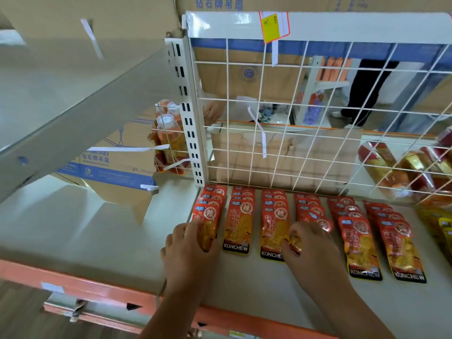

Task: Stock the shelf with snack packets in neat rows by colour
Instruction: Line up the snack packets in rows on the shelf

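While both hands work at the front of the white metal shelf board [244, 289], each holds one packet. The left hand [189, 248] has its fingers curled round the lower half of a red-orange plastic snack packet [208, 225]. This is the front packet of the leftmost row, and it lies at the board's left edge with its top overlapping the packets stacked behind it. The right hand [315, 250] pinches a second red-orange packet [295, 241] between thumb and fingers. Most of this packet is hidden under the palm, and only an orange strip shows beside the thumb. It sits at the front of the fourth row [310, 209], counted from the left-hand grip. Between the two grips lie the second row [236, 226] and the third row [274, 226], each with its front packet flat and its black KONCHEW band toward the person. To the right of the right-hand grip lie the fifth row [359, 241] and the sixth row [401, 245], which reach further forward. Beyond them, yellow snack packets [440, 226] lie at the frame edge. Behind both grips a white wire grid panel [259, 148] stands upright at the back of the shelf board. Behind and to the left of the left-hand grip, clear bottles with orange contents [168, 135] stand beyond the grid. A brown cardboard box with blue print [115, 167] stands further left. An orange shelf edge strip [102, 286] runs below the wrists.
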Action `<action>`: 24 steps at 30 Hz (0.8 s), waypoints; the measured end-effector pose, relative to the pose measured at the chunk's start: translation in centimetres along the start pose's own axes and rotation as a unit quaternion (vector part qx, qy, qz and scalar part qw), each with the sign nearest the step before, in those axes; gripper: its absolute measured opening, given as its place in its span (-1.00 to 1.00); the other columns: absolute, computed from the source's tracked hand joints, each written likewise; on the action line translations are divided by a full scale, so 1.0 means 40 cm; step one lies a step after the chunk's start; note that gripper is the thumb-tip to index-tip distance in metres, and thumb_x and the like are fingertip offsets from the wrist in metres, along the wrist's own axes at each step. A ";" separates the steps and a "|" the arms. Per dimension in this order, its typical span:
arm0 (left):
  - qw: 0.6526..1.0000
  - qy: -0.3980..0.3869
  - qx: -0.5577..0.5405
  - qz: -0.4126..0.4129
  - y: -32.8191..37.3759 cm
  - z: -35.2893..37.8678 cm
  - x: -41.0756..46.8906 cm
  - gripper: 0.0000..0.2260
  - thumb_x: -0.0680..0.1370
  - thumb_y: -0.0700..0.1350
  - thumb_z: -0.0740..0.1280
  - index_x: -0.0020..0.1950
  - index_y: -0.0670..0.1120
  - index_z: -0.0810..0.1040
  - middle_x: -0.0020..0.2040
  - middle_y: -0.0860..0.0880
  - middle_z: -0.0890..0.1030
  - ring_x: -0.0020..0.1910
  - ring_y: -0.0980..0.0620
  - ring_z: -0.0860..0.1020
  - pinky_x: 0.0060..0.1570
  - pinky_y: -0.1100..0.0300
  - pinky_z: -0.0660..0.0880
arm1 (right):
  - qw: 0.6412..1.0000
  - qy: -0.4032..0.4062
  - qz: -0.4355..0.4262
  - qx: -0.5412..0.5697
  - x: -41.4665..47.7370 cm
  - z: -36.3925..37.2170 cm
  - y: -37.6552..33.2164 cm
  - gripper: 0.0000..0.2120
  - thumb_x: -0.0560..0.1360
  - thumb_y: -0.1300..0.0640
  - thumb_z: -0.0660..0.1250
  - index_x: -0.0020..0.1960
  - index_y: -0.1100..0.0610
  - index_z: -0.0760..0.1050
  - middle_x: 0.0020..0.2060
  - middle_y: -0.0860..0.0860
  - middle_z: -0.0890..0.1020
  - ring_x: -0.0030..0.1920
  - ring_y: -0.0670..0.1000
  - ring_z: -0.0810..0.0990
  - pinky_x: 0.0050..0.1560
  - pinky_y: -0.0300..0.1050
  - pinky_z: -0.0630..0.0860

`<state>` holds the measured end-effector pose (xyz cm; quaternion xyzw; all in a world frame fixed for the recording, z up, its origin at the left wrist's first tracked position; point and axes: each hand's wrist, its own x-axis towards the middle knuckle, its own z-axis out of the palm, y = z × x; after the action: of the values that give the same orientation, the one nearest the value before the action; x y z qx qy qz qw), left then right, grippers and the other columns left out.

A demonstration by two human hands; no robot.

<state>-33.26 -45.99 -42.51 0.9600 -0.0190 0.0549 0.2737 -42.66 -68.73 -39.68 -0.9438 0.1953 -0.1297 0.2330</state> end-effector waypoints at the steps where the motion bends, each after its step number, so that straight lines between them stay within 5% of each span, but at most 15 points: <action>1: 1.000 -0.002 -0.001 -0.002 -0.001 0.001 0.001 -0.51 0.45 0.19 0.44 0.33 0.07 0.50 0.23 0.02 0.55 0.18 -0.07 0.50 0.16 -0.05 0.43 | 1.000 0.001 -0.001 0.000 -0.002 0.000 0.001 -0.83 0.44 0.03 0.44 -0.03 0.00 0.49 -0.09 -0.08 0.49 -0.07 0.03 0.45 -0.06 -0.01 0.46; 10: 1.000 0.000 0.011 0.008 -0.005 0.000 -0.001 -0.49 0.47 0.20 0.43 0.37 0.06 0.48 0.31 -0.02 0.52 0.23 -0.09 0.48 0.19 -0.10 0.43 | 0.997 -0.036 0.039 -0.054 -0.012 -0.014 0.026 -0.74 0.43 -0.03 0.41 0.09 -0.03 0.52 0.10 -0.02 0.50 0.11 0.11 0.48 0.06 0.04 0.51; 18: 0.977 0.046 -0.041 0.205 0.055 0.049 -0.049 -0.60 0.47 0.18 0.30 0.25 0.04 0.54 0.21 0.02 0.57 0.14 -0.09 0.53 0.09 -0.07 0.47 | 0.987 -0.099 0.061 -0.106 -0.008 -0.030 0.023 -0.54 0.48 -0.12 0.29 0.38 -0.24 0.38 0.37 0.01 0.32 0.36 0.20 0.35 0.28 0.22 0.48; 24: 0.968 0.006 -0.066 0.241 0.132 0.088 -0.085 -0.63 0.46 0.15 0.32 0.23 0.09 0.53 0.20 0.05 0.56 0.14 -0.08 0.52 0.11 -0.05 0.49 | 0.985 -0.112 0.043 -0.122 -0.013 -0.046 0.029 -0.52 0.52 -0.11 0.27 0.43 -0.27 0.33 0.46 0.01 0.22 0.41 0.21 0.29 0.35 0.24 0.42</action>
<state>-36.67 -52.32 -43.09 0.9065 -0.2520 0.1235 0.3155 -44.09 -70.18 -38.75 -0.9643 0.2232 0.0118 0.1417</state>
